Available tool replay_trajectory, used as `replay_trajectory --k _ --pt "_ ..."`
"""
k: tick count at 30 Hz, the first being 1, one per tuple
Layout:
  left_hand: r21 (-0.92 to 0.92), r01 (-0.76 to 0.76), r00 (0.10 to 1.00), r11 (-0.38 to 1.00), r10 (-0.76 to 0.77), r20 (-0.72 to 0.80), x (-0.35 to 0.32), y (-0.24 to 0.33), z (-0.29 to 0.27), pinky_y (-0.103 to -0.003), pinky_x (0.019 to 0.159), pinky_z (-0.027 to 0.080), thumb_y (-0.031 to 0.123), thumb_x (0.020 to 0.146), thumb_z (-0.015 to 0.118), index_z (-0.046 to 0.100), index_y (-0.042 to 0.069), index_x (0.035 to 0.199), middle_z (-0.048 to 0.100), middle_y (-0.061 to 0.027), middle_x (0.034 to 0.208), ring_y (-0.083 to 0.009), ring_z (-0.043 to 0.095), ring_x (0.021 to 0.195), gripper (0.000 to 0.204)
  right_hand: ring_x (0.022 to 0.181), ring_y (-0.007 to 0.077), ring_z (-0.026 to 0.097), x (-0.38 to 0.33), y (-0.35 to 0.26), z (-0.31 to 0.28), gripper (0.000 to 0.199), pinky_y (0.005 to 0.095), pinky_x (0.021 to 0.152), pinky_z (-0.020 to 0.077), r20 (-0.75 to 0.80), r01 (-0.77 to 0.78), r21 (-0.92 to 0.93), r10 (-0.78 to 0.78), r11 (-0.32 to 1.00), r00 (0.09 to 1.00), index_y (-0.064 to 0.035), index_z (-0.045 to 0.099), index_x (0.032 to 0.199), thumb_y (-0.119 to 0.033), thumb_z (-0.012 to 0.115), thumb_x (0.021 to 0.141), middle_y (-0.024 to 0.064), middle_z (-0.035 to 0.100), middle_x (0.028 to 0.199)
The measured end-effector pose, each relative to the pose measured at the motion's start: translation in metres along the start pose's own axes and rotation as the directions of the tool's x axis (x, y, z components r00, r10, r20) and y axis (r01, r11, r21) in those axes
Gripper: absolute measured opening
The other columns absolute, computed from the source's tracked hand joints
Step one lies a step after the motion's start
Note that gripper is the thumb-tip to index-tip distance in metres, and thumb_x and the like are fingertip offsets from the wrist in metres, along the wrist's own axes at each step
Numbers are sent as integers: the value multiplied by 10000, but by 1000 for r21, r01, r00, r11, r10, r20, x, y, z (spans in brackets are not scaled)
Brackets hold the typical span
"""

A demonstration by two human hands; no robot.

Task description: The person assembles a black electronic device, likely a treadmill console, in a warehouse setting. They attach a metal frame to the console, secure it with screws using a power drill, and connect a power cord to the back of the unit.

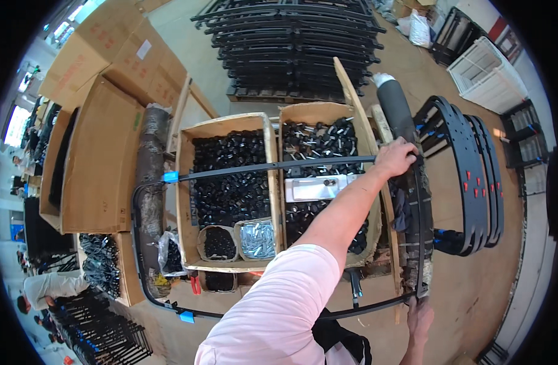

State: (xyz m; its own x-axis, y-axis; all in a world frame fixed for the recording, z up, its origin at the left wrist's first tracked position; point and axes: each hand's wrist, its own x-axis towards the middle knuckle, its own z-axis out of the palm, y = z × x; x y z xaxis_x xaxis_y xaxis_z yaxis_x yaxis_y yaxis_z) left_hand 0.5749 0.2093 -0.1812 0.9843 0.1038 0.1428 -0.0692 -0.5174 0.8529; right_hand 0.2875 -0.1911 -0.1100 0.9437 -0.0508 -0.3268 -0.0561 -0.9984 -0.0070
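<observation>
A thin black metal frame (273, 165), bent into a rounded rectangle, is held flat above two cardboard boxes (230, 125) of small black parts, its long axis running left to right. Blue clips (170, 177) are seen at its left corners. Its far right corner is gripped by the left hand (395, 157); its near right corner is clasped by the right hand (420, 317).

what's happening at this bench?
A person holds a black metal frame laid flat over two open cardboard boxes of small black parts. The left hand grips the frame's far right corner; the right hand holds its near right corner. More black frames lean at the right.
</observation>
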Motion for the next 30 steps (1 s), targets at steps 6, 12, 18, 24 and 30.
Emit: replay_trajectory --k 6,12,18,24,30 --pt "-41 51 999 998 -52 -5 9 -21 9 -487 1042 538 318 1030 641 682 237 1319 723 -133 1306 -376 678 1219 303 892 494 724 15 -32 -31 755 563 796 557 117 -108 -183 131 977 984 39 760 876 -666 530 1016 309 723 854" --pt "101 31 1000 994 -31 -1 11 -15 12 -455 1033 525 434 1022 646 717 307 1288 659 -71 1265 -297 666 1209 304 840 470 739 20 -2 -10 758 548 762 582 126 -67 -216 96 974 987 12 767 806 -668 514 1024 274 744 838" --pt "-62 107 993 992 -104 51 13 -25 6 -459 1095 474 377 1042 628 724 285 1279 664 -48 1325 -279 622 1300 272 866 484 733 14 -32 -17 516 554 772 568 -13 -95 32 95 995 995 -8 623 1121 -514 647 1025 261 748 866" --pt "28 123 991 992 -124 51 9 -9 7 -486 1119 451 390 1042 625 725 292 1294 667 -40 1336 -277 620 1310 289 861 477 723 4 -15 -3 494 555 772 554 12 -47 107 46 993 999 -35 544 1181 -461 711 998 245 740 882" --pt "1 59 998 998 -59 35 13 -23 10 -459 1085 489 379 1038 637 712 283 1318 680 -35 1286 -278 647 1264 305 802 452 735 3 4 -12 494 532 703 576 174 -12 -168 42 986 984 -29 607 1145 -490 700 996 217 749 895"
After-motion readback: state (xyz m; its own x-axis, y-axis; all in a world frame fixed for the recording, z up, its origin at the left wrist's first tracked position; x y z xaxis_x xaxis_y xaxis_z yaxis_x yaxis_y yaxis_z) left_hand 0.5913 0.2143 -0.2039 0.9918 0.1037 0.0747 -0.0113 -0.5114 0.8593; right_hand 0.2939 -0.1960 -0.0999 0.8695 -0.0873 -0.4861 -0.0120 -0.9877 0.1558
